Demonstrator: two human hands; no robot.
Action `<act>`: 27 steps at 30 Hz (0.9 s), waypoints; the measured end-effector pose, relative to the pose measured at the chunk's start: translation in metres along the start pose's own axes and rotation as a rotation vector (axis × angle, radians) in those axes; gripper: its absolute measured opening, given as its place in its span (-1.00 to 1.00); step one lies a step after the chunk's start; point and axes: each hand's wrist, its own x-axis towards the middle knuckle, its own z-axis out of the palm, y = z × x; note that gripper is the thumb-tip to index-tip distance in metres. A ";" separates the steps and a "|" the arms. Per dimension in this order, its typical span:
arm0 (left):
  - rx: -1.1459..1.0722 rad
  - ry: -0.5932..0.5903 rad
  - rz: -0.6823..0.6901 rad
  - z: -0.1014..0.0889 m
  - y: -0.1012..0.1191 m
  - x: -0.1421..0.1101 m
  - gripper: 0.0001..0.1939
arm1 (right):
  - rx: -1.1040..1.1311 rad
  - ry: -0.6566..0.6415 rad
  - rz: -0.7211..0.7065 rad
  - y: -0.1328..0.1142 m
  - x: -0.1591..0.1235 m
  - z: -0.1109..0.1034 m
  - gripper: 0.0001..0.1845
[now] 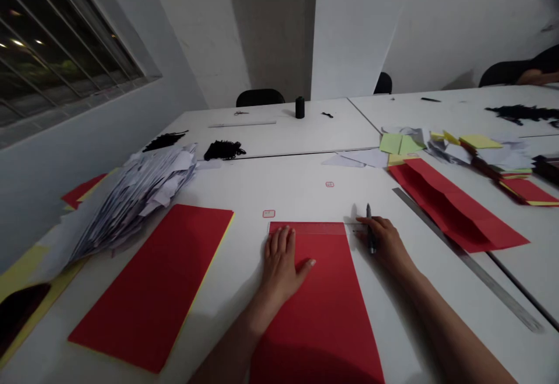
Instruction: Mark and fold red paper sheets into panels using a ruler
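My left hand [279, 264] lies with its fingers stretched flat on a long red sheet [325, 308], near its far edge. A thin see-through strip [318, 228] runs along that edge, touching or just beyond my fingertips. My right hand [386, 244] rests on the white table just right of the sheet, holding a dark pen [370, 232] whose pointed end faces away from me. To the left lies a stack of red and yellow sheets [152, 285]. Two small red-outlined marks, a nearer one [268, 214] and a farther one [329, 185], show on the tabletop beyond the sheet.
A fanned pile of white papers [135, 197] stands at the left. At the right lie a metal ruler [471, 264], a folded red sheet [454, 203] and paper scraps [449, 145]. Farther back are black cord bundles [225, 150] and a black thread spool [300, 108]. Another person's arm [539, 77] shows far right.
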 end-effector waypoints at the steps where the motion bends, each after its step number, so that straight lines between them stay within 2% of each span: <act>1: -0.005 0.002 0.002 0.000 0.000 0.000 -0.16 | -0.003 0.006 -0.001 0.000 0.000 0.000 -0.63; 18: 0.001 0.013 0.005 0.002 -0.002 0.001 -0.17 | 0.003 -0.001 0.012 0.000 0.001 0.000 -0.62; 27: -0.005 -0.036 -0.012 -0.003 0.000 0.003 -0.15 | 0.008 -0.005 0.015 -0.001 0.002 0.000 -0.62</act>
